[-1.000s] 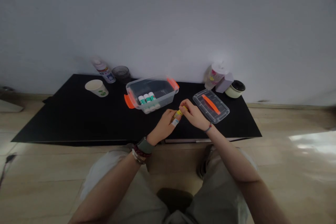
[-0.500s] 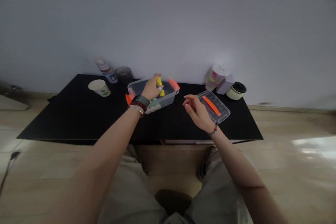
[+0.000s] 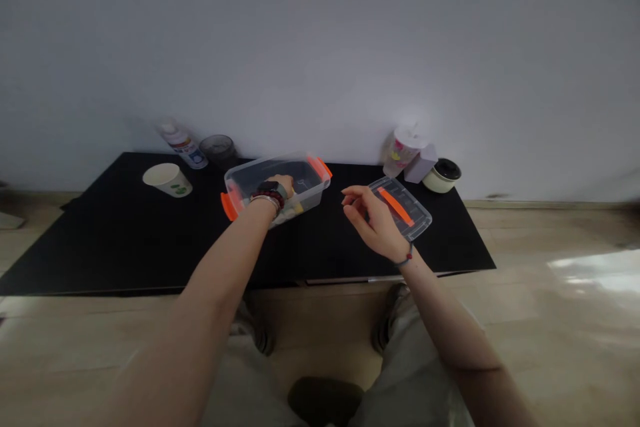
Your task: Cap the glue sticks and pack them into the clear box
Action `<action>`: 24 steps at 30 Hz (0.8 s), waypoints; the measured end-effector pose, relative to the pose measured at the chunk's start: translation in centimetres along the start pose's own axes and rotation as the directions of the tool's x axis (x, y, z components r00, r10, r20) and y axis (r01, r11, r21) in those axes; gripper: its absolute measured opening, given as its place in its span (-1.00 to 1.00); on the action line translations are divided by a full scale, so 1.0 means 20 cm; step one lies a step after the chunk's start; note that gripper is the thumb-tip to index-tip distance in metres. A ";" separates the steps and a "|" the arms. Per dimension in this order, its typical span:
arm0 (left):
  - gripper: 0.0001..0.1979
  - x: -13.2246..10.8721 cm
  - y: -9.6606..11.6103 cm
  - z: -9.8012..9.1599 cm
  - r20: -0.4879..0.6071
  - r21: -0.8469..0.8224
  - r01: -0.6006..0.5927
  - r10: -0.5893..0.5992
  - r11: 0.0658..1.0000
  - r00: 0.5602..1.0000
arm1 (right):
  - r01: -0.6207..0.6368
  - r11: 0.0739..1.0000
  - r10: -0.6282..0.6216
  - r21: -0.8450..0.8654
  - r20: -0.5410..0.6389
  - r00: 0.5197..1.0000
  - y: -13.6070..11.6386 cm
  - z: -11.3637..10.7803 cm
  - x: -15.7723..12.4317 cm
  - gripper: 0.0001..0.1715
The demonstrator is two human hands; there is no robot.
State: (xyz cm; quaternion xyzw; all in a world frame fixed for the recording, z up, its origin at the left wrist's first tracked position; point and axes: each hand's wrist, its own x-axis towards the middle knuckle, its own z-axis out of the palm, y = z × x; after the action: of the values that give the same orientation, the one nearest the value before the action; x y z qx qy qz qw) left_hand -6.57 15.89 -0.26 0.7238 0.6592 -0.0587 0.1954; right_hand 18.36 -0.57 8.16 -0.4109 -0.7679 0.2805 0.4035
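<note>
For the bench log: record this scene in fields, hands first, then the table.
Left hand: reaching into the clear plastic box, fingers hidden
Right hand: open, at the edge of the clear lid
Box: orange end handles, lid off
Surface: black table
Along the back: paper cup, spray bottle, dark round container, plastic cup, lilac box, cream pot
</note>
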 end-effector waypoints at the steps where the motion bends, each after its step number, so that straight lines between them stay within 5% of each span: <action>1: -0.47 -0.01 0.00 0.00 0.015 0.018 0.012 -0.013 1.000 1.000 | 0.003 1.000 -0.003 -0.002 0.004 1.000 0.00 0.00 0.00 -0.69; 8: -0.36 -0.06 0.02 -0.07 0.003 0.040 0.024 -0.024 0.999 1.000 | 0.045 0.998 -0.045 -0.043 0.014 0.999 0.00 -0.01 0.00 -0.72; 14: -0.51 -0.29 0.04 -0.14 -0.064 -0.059 -0.177 0.173 0.982 0.983 | 0.065 0.992 -0.062 -0.104 0.027 0.998 0.01 -0.05 -0.01 -0.74; 19: -0.46 -0.60 0.00 -0.06 -0.104 0.155 -0.149 0.167 0.976 0.981 | 0.048 0.982 -0.049 -0.183 0.002 0.999 0.02 -0.08 -0.01 -0.77; 24: -0.54 -0.69 -0.04 0.03 -0.207 0.278 -0.062 0.123 0.958 0.971 | 0.023 0.967 -0.029 -0.255 -0.019 0.999 0.04 -0.10 -0.02 -0.77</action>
State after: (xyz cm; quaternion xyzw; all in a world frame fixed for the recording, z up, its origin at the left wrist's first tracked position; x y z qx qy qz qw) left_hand -9.02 2.89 3.82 0.7760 0.6278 -0.0574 0.0227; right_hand 20.61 -0.25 8.44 -0.4523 -0.7983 0.1696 0.3597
